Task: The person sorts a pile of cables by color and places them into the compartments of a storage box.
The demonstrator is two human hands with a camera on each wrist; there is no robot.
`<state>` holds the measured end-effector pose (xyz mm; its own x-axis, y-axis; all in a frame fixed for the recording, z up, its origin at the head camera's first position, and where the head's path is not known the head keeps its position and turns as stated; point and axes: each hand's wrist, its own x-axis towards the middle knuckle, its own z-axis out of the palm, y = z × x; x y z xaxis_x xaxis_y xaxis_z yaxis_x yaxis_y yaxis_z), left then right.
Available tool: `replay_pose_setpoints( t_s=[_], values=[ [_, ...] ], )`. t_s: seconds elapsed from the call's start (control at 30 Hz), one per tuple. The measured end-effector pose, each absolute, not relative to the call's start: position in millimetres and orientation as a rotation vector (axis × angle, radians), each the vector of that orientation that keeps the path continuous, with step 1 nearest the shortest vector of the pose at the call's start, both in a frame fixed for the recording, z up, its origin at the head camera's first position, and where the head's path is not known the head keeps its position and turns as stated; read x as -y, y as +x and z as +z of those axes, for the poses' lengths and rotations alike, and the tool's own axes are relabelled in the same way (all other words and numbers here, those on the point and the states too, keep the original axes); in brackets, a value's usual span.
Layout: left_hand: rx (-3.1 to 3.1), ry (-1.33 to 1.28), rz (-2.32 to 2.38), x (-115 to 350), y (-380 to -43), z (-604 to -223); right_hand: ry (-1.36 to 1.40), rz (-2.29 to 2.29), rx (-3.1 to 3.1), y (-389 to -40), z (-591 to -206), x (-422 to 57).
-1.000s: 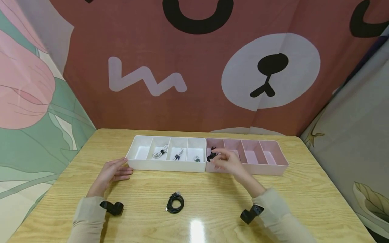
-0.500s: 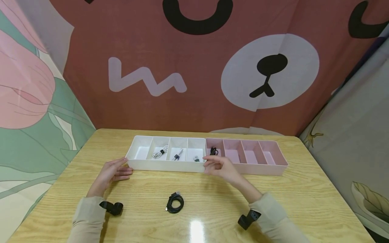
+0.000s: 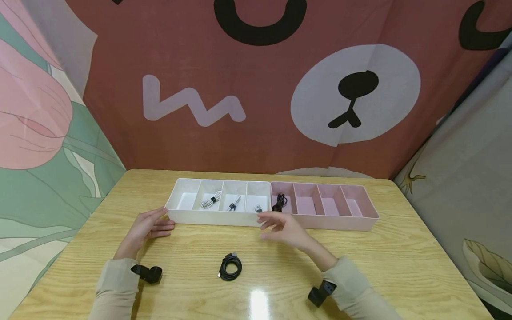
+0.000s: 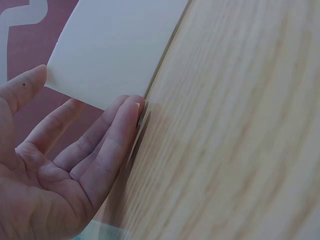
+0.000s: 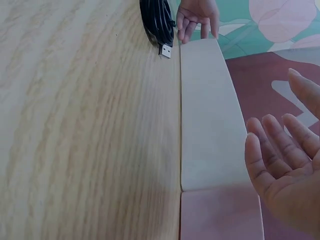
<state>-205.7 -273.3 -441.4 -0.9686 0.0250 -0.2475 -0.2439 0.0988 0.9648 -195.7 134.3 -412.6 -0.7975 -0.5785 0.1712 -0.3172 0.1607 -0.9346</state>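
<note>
My left hand [image 3: 150,226] rests its fingertips against the left end of a white divided box [image 3: 216,218]; in the left wrist view its fingers lie loosely along that end wall. My right hand [image 3: 286,229] hovers just in front of where the white box meets a pink divided box [image 3: 344,223]. Its fingers are spread and hold nothing, as the right wrist view also shows. A bundled black cable [image 3: 281,201] lies in the pink box's leftmost compartment. On the table between the hands lies a coiled black USB cable [image 3: 230,277].
Inside the white box are a tied white cable [image 3: 208,204], a short white cable with a dark tie [image 3: 234,206] and a small coiled item [image 3: 258,209], each in its own compartment. The wooden table [image 3: 192,293] ends at a printed cloth backdrop [image 3: 192,146].
My right hand has drawn back from the pink box's left compartment, moving left and toward me. The black bundled cable there has come into view. My left hand has stayed put.
</note>
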Motion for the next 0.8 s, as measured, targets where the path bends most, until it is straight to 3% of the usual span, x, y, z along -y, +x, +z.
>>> replay_pose_setpoints(
  t_s=[0.8],
  values=[
    [-2.147,-0.270,1.973,273,-208,-442,-1.156,-1.316,-2.350,-184,-433,-112]
  ],
)
